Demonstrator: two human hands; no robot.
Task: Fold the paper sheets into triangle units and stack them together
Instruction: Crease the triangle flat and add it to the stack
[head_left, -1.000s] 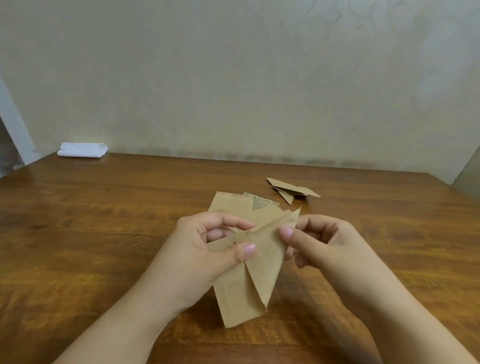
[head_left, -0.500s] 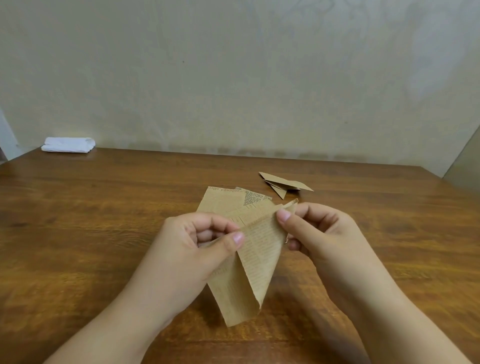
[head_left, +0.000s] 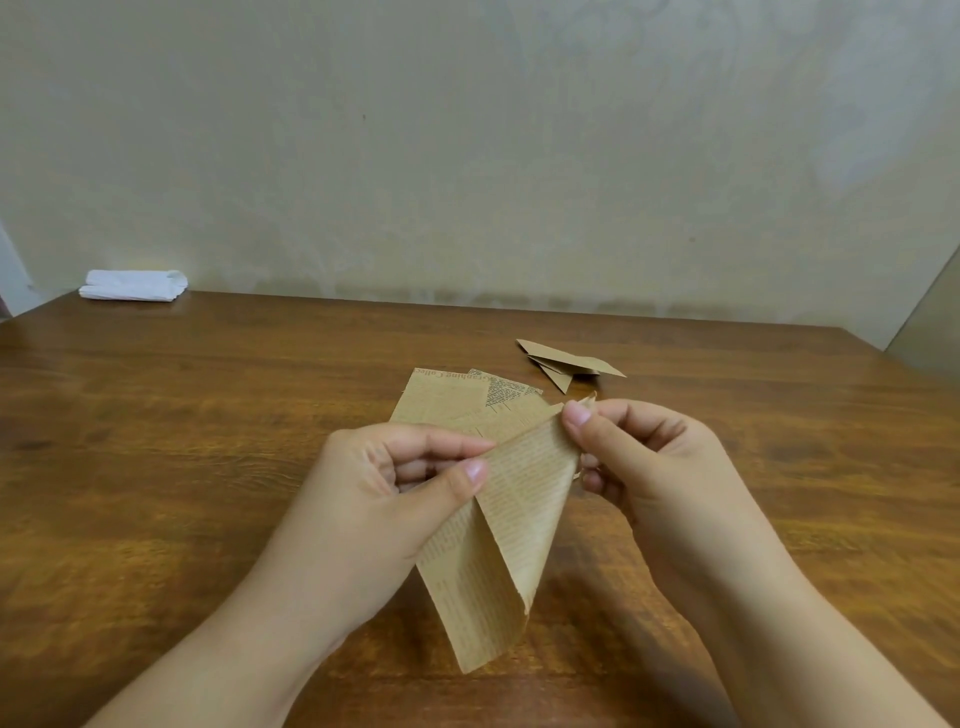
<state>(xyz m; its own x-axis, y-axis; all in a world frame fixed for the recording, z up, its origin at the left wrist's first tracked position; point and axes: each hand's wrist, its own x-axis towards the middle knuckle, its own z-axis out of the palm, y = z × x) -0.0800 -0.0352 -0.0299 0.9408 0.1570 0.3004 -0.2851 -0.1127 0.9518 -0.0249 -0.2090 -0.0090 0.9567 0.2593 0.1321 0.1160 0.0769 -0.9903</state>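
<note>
Item: printed kraft paper sheet (head_left: 501, 530), held above the wooden table (head_left: 208, 441), long axis running from the fingers down toward the person.
Left hand (head_left: 384, 499): thumb and forefinger pinch the left edge.
Right hand (head_left: 639, 457): thumb and forefinger pinch the top right corner, rolling a flap over; crease apparently not yet pressed.
Behind the hands: flat sheets (head_left: 447, 395).
Beyond, right: folded triangle units (head_left: 566, 361).
Far left: white cloth (head_left: 134, 285).
</note>
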